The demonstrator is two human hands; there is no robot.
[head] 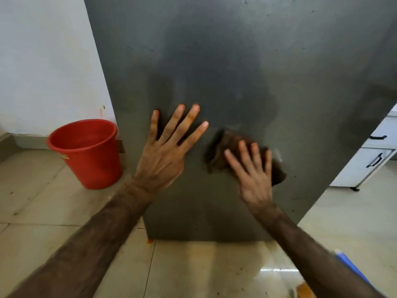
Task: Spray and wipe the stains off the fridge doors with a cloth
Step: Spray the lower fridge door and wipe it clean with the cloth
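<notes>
both forearms reach up; right hand (253, 168) presses brown cloth (223, 151) flat-fingered on fridge door (236, 61), left hand (169, 147) spread beside it.

Bare fridge door (236, 61) spreads above and right of both hands. Red bucket (90, 151) stands on the floor at left, beside the fridge; white cabinet (373, 160) bounds the right. Near floor (204, 272) lies open.

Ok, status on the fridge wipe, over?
Left hand flat on fridge door. Right hand presses cloth to door. Nothing in the way.
</notes>
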